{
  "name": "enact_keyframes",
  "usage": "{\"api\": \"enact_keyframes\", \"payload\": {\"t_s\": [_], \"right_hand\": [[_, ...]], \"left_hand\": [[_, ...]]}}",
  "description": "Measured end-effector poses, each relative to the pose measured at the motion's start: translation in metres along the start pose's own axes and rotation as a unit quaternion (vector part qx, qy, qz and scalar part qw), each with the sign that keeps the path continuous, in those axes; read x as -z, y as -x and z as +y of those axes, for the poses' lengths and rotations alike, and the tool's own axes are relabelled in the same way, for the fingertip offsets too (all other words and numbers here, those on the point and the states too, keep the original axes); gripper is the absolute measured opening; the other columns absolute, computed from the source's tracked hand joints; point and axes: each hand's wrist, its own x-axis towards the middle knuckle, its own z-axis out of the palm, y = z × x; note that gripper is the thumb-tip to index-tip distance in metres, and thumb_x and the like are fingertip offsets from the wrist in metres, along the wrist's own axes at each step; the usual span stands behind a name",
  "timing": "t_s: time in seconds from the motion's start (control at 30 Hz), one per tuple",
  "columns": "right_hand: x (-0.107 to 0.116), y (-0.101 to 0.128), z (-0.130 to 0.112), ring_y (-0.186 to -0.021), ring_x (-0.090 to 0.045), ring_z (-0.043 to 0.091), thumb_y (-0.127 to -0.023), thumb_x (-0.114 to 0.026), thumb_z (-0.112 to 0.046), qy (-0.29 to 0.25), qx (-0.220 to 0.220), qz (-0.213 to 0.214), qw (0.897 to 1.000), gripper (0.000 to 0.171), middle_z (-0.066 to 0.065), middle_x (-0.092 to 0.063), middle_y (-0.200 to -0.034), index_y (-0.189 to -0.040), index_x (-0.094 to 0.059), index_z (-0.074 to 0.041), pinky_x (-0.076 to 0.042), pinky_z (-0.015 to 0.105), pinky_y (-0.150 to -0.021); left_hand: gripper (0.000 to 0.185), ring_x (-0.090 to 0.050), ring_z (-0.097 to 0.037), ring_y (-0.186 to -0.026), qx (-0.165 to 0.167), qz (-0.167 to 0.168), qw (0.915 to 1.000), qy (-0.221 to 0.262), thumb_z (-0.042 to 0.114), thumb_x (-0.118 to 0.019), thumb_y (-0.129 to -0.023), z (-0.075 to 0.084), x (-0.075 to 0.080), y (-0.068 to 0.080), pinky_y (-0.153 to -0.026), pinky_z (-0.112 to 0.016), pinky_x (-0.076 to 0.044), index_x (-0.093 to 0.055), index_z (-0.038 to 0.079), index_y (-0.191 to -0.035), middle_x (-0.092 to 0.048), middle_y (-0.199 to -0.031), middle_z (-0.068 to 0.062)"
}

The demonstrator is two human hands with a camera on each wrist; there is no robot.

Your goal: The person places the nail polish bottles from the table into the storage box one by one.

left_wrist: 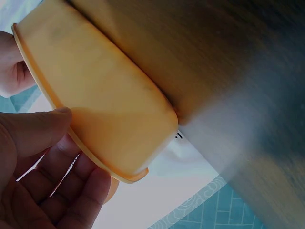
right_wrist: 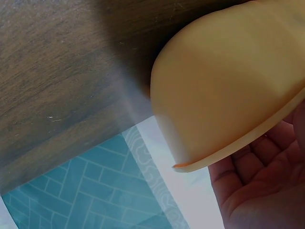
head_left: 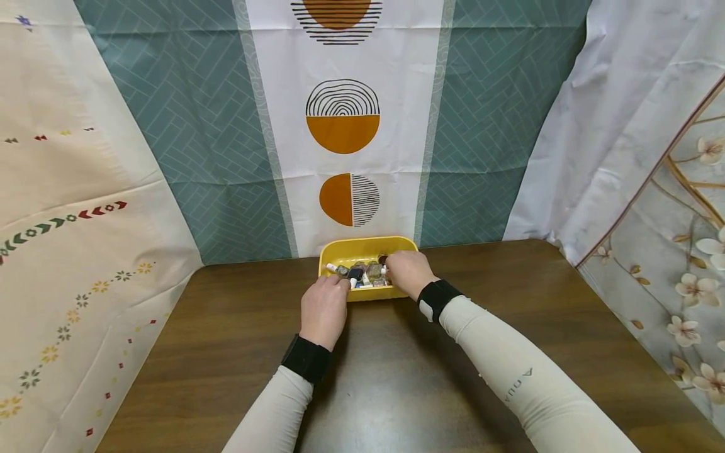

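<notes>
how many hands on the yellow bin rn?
2. The left hand is at the near-left rim of the yellow bin; the right hand reaches over its right side. Fingertips inside are partly hidden.

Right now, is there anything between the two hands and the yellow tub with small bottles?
Nothing visible. The left hand is already at the near rim of the yellow tub, and the right hand reaches over its right rim above the small bottles.
</notes>
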Motion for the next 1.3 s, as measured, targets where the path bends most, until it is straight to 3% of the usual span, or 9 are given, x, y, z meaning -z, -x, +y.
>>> {"api": "enact_keyframes", "payload": {"t_s": [0.3, 0.6, 0.73, 0.87, 1.07, 1.17, 1.3], "right_hand": [[0.0, -0.002, 0.0, -0.077, -0.068, 0.024, -0.105, -0.077, -0.019, -0.006, 0.003, -0.009, 1.0, 0.018, 0.005, -0.073, -0.083, -0.089, -0.078, -0.011, -0.061, 0.046, -0.077], [0.001, 0.0, 0.008, -0.068, -0.061, 0.021, -0.104, -0.079, -0.02, -0.032, -0.006, -0.003, 0.999, 0.025, 0.0, -0.065, -0.071, -0.081, -0.075, -0.013, -0.055, 0.043, -0.066], [0.003, 0.006, 0.01, -0.069, -0.06, 0.019, -0.106, -0.077, -0.024, -0.038, -0.004, 0.006, 0.999, 0.022, -0.002, -0.063, -0.073, -0.087, -0.075, -0.013, -0.052, 0.04, -0.067], [0.002, 0.017, 0.011, -0.076, -0.062, 0.019, -0.107, -0.076, -0.031, -0.05, 0.003, 0.031, 0.998, 0.02, -0.001, -0.067, -0.084, -0.105, -0.078, -0.011, -0.056, 0.04, -0.071], [0.001, 0.032, 0.013, -0.102, -0.073, 0.027, -0.107, -0.076, -0.038, -0.071, 0.027, 0.077, 0.994, 0.042, 0.007, -0.078, -0.118, -0.137, -0.075, -0.008, -0.062, 0.046, -0.092], [0.002, 0.039, 0.014, -0.123, -0.071, 0.032, -0.107, -0.076, -0.04, -0.074, 0.034, 0.09, 0.993, 0.053, 0.012, -0.073, -0.139, -0.147, -0.069, -0.007, -0.057, 0.05, -0.107], [0.003, 0.052, 0.016, -0.146, -0.056, 0.037, -0.106, -0.074, -0.046, -0.054, 0.041, 0.093, 0.993, 0.068, 0.017, -0.06, -0.158, -0.157, -0.059, -0.004, -0.042, 0.053, -0.123]], "left_hand": [[0.024, -0.067, -0.026, -0.091, -0.001, 0.002, 1.0, -0.004, 0.001, -0.087, -0.094, -0.002, -0.002, -0.001, -0.082, -0.038, -0.061, -0.085, 0.008, -0.117, -0.079, -0.106, -0.009], [0.022, -0.069, -0.027, -0.094, -0.005, -0.009, 0.9999, -0.004, 0.002, -0.086, -0.095, -0.004, -0.003, -0.009, -0.087, -0.04, -0.063, -0.085, 0.009, -0.116, -0.08, -0.108, -0.009], [0.02, -0.07, -0.027, -0.094, -0.018, -0.016, 0.9996, -0.012, 0.006, -0.087, -0.095, -0.008, -0.001, -0.011, -0.086, -0.04, -0.063, -0.085, 0.008, -0.115, -0.08, -0.107, -0.009], [0.019, -0.07, -0.027, -0.094, -0.029, -0.028, 0.9992, -0.001, 0.013, -0.087, -0.097, -0.016, 0.002, -0.011, -0.087, -0.04, -0.063, -0.083, 0.007, -0.114, -0.08, -0.107, -0.009], [0.031, -0.07, -0.032, -0.109, -0.038, -0.042, 0.9983, 0.012, 0.024, -0.084, -0.101, -0.031, 0.012, -0.007, -0.102, -0.044, -0.059, -0.078, 0.003, -0.124, -0.077, -0.121, -0.014], [0.04, -0.067, -0.035, -0.122, -0.041, -0.031, 0.9987, 0.006, 0.028, -0.083, -0.102, -0.04, 0.017, -0.005, -0.113, -0.048, -0.052, -0.075, 0.001, -0.13, -0.074, -0.131, -0.017], [0.058, -0.057, -0.041, -0.142, -0.041, -0.026, 0.9988, -0.006, 0.037, -0.082, -0.102, -0.051, 0.023, -0.001, -0.124, -0.056, -0.039, -0.067, -0.001, -0.145, -0.065, -0.15, -0.022]]}}
